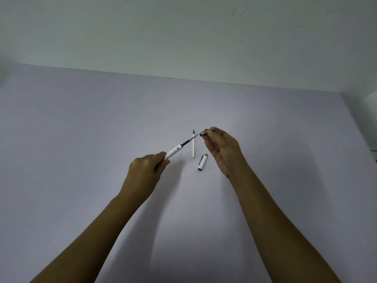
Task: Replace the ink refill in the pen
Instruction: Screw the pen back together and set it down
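My left hand (145, 169) grips the white pen barrel (174, 151), which points up and to the right. A dark refill (188, 140) sticks out of the barrel's open end. My right hand (222, 149) pinches the silver tip section (207, 132) between its fingertips, a short way to the right of the refill's point and apart from it. A second refill (193, 147), white with a dark tip, lies on the lavender table (81, 129) between my hands. The white pen cap (202, 162) with its silver clip lies just right of that refill.
A pale wall (183, 33) rises behind the table's far edge. The table's right edge (361, 139) runs down the right side of the view, with something white beyond it.
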Demonstrator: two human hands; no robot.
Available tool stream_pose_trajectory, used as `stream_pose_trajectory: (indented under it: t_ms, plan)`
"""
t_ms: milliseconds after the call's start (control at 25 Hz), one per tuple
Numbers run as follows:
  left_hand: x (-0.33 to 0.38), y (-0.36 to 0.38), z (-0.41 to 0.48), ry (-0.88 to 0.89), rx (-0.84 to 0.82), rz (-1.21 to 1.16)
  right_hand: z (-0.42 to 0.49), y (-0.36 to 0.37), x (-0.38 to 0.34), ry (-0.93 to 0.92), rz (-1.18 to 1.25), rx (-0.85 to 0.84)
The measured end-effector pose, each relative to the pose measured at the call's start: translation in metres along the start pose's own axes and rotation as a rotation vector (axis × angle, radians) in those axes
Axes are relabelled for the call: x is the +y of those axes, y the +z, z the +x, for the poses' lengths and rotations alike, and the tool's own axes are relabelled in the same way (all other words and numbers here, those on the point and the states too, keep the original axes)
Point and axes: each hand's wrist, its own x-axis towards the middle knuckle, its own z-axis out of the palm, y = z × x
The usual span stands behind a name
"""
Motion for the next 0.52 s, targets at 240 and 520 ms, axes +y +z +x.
stream_pose_trajectory:
  t_ms: [240,520]
  plan:
    - [-0.001,-0.002,-0.002,-0.003,-0.018,0.044,-0.005,0.005,0.003,0.021,-0.035,-0.024]
    - [-0.001,-0.009,0.001,0.033,-0.039,0.068,-0.011,0.006,0.006,-0.046,-0.161,-0.108]
